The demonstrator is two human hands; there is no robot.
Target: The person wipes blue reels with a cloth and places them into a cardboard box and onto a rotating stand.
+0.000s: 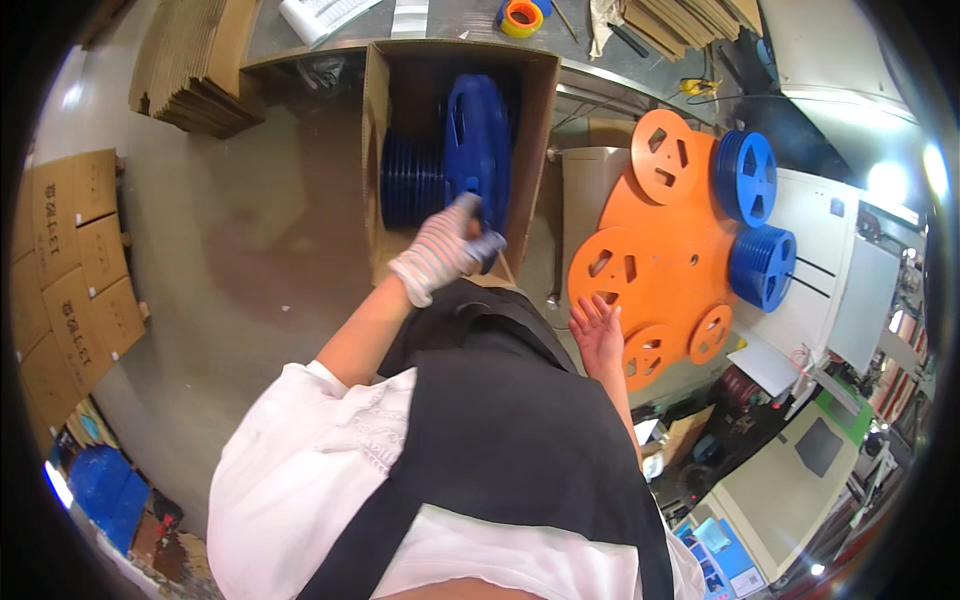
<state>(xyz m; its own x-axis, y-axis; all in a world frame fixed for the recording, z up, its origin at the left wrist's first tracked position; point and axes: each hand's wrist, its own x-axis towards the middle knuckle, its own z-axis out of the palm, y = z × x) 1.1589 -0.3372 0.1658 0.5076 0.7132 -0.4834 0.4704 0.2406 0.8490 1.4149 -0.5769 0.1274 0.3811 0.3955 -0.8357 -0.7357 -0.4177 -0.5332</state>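
A tall cardboard box point(376, 140) stands open in front of me. Inside, on its left side, sits a row of blue plastic reels point(410, 180), seen edge-on. To the right of that row is another blue reel point(478, 130), its rim toward me. My left hand point(440, 250), in a striped white glove, reaches over the near side of the box and is closed on the near end of this reel; the fingertips are partly blurred. My bare right hand point(598, 335) is raised beside a large orange disc, fingers spread and holding nothing.
An orange machine panel point(660, 250) with orange discs and blue reel stacks point(745, 178) stands at right. A metal-edged table point(450, 22) behind the box holds rolls of tape point(521, 18). Flat cardboard point(190, 70) leans at the far left; closed cartons point(70, 270) are stacked left.
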